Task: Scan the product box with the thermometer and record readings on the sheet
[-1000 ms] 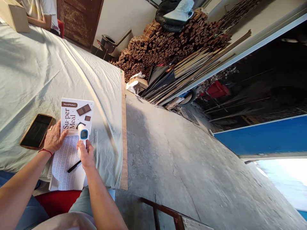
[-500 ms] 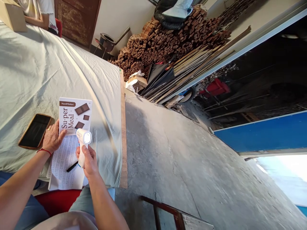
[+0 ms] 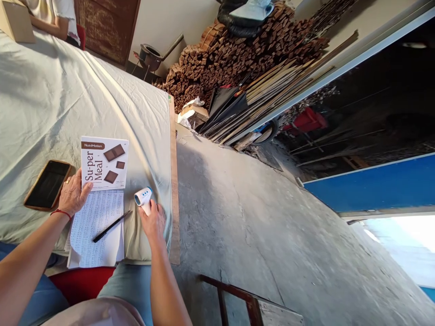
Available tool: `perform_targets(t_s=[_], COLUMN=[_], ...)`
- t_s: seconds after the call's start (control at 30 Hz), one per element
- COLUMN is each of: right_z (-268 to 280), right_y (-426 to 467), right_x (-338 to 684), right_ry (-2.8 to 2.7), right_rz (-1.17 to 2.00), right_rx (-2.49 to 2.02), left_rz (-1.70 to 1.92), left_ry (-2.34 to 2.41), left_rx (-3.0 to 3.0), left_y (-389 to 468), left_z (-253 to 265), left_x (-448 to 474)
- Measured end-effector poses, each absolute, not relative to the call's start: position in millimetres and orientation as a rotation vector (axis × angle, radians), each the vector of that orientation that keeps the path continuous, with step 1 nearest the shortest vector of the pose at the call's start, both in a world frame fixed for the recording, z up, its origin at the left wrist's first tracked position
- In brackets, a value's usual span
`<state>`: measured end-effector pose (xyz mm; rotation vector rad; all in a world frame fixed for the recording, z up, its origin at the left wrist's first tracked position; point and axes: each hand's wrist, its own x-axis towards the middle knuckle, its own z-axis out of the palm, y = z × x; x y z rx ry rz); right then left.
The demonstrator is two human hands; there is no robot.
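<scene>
My left hand [image 3: 74, 194] grips the lower left corner of a white NutriMotion "Su-per Meal" box [image 3: 115, 179], its thumb over the corner. A white and blue infrared thermometer [image 3: 143, 197] is in my right hand [image 3: 155, 222], at the right side of the table and apart from the box. My fingers close round its handle; whether it touches the cloth I cannot tell. Below the box lie handwritten sheets of paper [image 3: 84, 226], with a black pen [image 3: 110, 227] slanted across them. A phone in a brown case [image 3: 47, 184] lies left of my left hand.
The cloth-covered table [image 3: 68, 104] ends at a wooden edge [image 3: 174, 181] on the right. Across it, a person's arm [image 3: 50, 27] rests near a cardboard box [image 3: 16, 22]. Stacked firewood [image 3: 217, 56] stands by the wall, and a wooden frame [image 3: 234, 292] stands at lower right.
My right hand has carried the thermometer rightward, away from the box and papers, and turned it. More of the pen shows. My left hand stays at the box.
</scene>
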<state>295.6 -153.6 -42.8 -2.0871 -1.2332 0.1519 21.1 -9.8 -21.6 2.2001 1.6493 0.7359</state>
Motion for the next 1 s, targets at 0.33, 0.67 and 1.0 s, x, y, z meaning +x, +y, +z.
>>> perform_targets(t_s=[0.33, 0.67, 1.0], right_z=[-33, -19, -47], right_y=[-166, -175, -178], right_x=[265, 265, 252], right_ry=[-1.737, -2.12, -1.197], right_rz=[0.022, 0.112, 0.464], right_rx=[-1.939, -1.691, -1.539], left_rz=[0.727, 0.735, 0.716], left_ry=[1.663, 1.657, 1.636], left_rx=[2.225, 2.226, 2.228], left_y=[-8, -8, -10], left_z=[-25, -25, -20], left_x=[20, 20, 22])
